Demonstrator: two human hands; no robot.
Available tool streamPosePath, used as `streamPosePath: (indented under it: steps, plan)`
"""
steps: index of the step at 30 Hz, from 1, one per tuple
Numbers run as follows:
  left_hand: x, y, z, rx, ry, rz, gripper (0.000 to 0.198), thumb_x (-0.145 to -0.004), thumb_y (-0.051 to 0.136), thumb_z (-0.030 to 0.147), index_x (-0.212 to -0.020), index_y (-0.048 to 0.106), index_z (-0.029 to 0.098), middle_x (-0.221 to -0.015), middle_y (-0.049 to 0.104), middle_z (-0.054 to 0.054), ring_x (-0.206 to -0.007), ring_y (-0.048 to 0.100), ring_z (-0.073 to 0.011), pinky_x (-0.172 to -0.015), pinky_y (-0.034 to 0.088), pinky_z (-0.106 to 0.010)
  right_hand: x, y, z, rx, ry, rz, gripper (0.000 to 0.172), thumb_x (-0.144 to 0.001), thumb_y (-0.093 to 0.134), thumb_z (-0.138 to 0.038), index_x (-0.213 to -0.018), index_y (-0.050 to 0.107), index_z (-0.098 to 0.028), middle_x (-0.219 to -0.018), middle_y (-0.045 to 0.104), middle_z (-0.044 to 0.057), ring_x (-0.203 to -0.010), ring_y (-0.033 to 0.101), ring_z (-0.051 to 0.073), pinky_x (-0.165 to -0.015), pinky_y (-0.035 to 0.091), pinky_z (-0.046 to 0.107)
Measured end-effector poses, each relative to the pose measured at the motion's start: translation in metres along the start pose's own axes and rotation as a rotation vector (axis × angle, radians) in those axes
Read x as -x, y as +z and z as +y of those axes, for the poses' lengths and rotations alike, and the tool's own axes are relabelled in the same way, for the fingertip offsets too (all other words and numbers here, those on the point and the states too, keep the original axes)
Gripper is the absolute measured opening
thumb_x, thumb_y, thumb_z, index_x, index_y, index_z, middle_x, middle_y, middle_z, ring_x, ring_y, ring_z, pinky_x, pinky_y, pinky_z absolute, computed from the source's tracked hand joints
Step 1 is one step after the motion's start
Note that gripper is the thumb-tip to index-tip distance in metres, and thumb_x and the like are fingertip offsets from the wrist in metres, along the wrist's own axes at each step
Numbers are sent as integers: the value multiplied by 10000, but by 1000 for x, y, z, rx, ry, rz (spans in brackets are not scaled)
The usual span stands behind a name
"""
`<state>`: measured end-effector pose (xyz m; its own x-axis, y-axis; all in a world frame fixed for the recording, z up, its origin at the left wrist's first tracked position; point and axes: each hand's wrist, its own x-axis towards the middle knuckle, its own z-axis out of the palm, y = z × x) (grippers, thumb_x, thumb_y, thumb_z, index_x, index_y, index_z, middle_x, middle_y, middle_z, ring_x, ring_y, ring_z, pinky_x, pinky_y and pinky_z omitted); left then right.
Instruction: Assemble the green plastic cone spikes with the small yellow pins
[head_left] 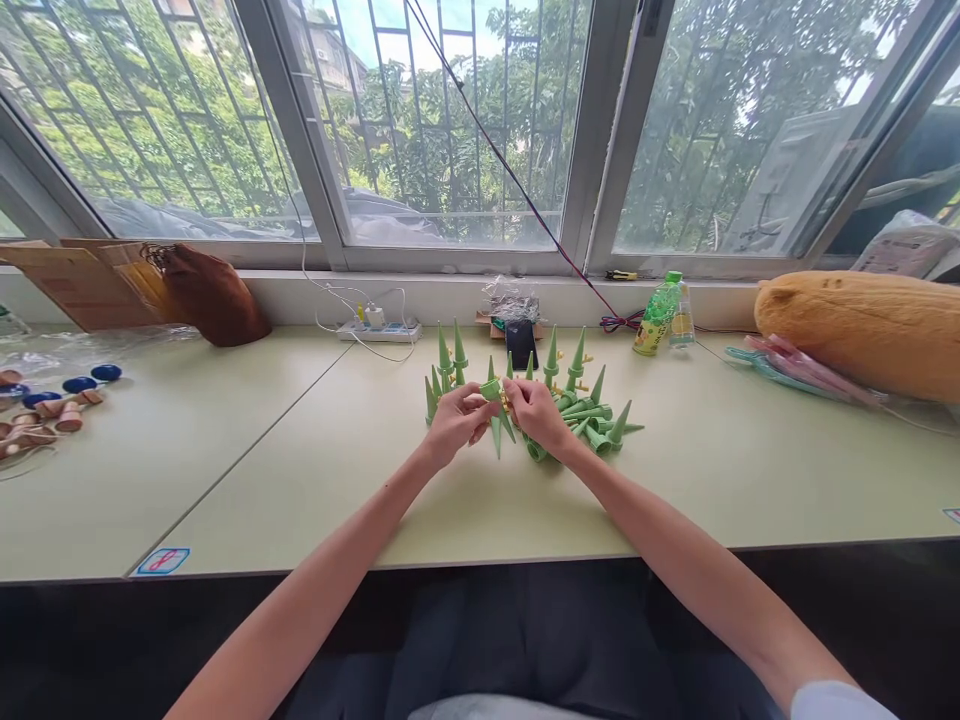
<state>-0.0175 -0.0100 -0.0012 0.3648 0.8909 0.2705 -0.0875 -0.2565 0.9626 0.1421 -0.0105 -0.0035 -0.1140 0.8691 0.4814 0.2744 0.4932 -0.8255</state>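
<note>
My left hand (456, 422) is closed on a green plastic cone (490, 389), its wide end turned up. Close beside it, the fingers of my right hand (537, 412) are pinched together at the cone's side, with a small yellow piece (505, 400) showing at their tips. Around both hands are more green cones. Some stand upright behind, such as a tall cone (460, 352) and another cone (552, 356) with yellow pegs on its side. A heap of loose cones (589, 412) lies to the right, partly hidden by my right hand.
A black phone (521, 345) lies behind the cones. Along the window sill are a power strip (379, 331), a green-capped bottle (658, 315) and a brown pouch (212, 296). An orange plush cushion (862, 330) sits right. Wooden pieces with blue balls (79, 384) lie far left.
</note>
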Motion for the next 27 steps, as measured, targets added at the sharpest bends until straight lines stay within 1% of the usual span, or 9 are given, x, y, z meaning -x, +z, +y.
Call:
streamPosePath:
  steps: [3,8,12,15,20,21,23,27]
  plan:
    - [0,-3,0,104,-74,-40,336,-729,763,411,-885,604,158,-601,531,42,-380,357,-19,-366,244,-187,0,-2,-2,47,-37,3,473,-940,397,-516,-589,329,-206,-489,324,-41,-477,281,97,-474,235,261]
    - [-2,-8,0,242,-208,-58,324,-719,781,367,-797,556,147,-657,564,23,-393,315,6,-374,201,-172,-1,-4,-7,138,-101,6,462,-939,398,-485,-581,349,-196,-528,338,-35,-508,289,97,-500,242,258]
    - [-4,-12,0,315,-318,-98,289,-729,772,334,-841,595,135,-686,556,16,-403,290,14,-356,187,-160,-1,-5,-7,219,-160,-4,433,-943,391,-457,-599,356,-196,-545,380,-28,-526,313,101,-525,259,253]
    - [-5,-14,-1,343,-344,-113,274,-735,763,332,-836,617,123,-667,525,19,-404,273,10,-341,197,-158,-1,-4,-7,255,-176,-3,426,-947,378,-448,-604,330,-201,-545,379,-29,-528,300,102,-529,256,254]
    - [-6,-13,-3,382,-337,-113,265,-744,759,337,-809,623,120,-554,381,63,-406,281,-8,-350,217,-155,-2,-1,-4,266,-164,29,431,-948,375,-445,-600,293,-204,-536,328,-39,-526,275,102,-524,242,255]
    - [-6,-13,-3,391,-339,-109,264,-744,761,335,-816,625,121,-550,372,65,-408,291,-10,-356,223,-155,-2,-1,-3,266,-165,32,434,-947,379,-445,-598,289,-203,-536,318,-41,-525,272,101,-524,239,255]
    - [-6,-12,-2,397,-342,-86,268,-742,765,328,-870,636,131,-567,411,55,-425,348,-18,-374,249,-155,-1,0,-3,270,-170,44,441,-943,390,-448,-592,286,-202,-530,302,-45,-520,266,99,-522,237,254]
    - [-5,-10,2,369,-341,-39,385,-745,760,324,-1073,634,168,-702,574,-5,-557,537,-71,-462,360,-170,-1,1,-4,285,-167,73,467,-934,403,-474,-573,282,-203,-509,294,-48,-505,257,96,-512,239,253]
